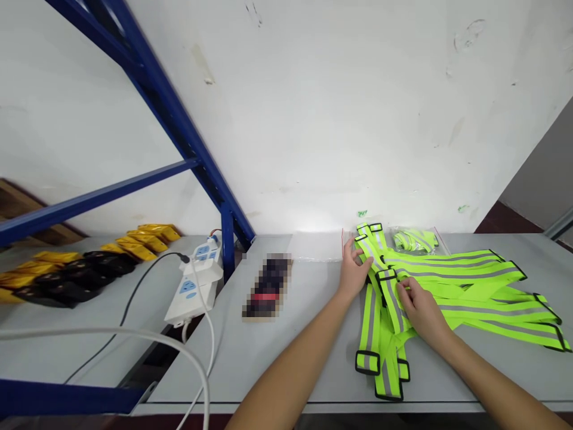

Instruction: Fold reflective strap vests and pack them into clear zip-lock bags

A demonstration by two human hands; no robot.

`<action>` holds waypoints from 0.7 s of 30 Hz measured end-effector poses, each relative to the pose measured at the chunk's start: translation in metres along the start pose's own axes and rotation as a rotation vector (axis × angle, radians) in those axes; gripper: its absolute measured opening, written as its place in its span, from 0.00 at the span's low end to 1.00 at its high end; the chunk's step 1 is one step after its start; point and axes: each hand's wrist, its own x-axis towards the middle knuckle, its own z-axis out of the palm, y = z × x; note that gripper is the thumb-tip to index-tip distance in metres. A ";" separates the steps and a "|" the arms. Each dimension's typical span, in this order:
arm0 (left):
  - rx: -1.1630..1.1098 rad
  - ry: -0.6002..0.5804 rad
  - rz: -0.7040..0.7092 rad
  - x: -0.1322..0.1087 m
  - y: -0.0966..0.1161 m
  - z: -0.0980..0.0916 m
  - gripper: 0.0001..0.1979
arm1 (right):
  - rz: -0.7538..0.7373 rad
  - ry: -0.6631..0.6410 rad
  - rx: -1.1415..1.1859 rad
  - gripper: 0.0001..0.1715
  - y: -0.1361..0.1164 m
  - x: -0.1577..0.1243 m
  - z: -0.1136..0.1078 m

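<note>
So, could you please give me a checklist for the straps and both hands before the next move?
1. Left hand on the straps: ok, its thumb lies across one.
2. Right hand gripping firmly: cannot tell; its fingertips are at a strap's edge.
3. Straps separated: not ok, they overlap and cross in a pile.
4. All black buckles in sight: cannot tell, overlapping straps may hide some.
5. Clear bag with folded strap material away from both hands: ok, it lies behind the pile.
6. Power strip away from the straps: ok, it sits well to their left.
</note>
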 end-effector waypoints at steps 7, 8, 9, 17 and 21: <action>0.195 0.056 0.197 -0.025 0.025 -0.004 0.25 | 0.006 -0.021 -0.126 0.14 -0.008 0.002 0.001; 0.282 0.023 0.257 -0.030 0.030 -0.005 0.24 | 0.006 -0.022 -0.132 0.13 -0.009 0.002 0.001; 0.364 -0.025 0.302 -0.035 0.034 -0.005 0.24 | 0.007 -0.021 -0.136 0.13 -0.009 0.003 0.001; 0.612 -0.373 0.122 -0.042 0.052 -0.021 0.13 | 0.009 -0.006 -0.149 0.15 -0.012 0.000 -0.005; 0.519 -0.529 -0.058 -0.050 0.052 -0.041 0.18 | 0.024 -0.010 -0.197 0.20 -0.014 -0.008 -0.012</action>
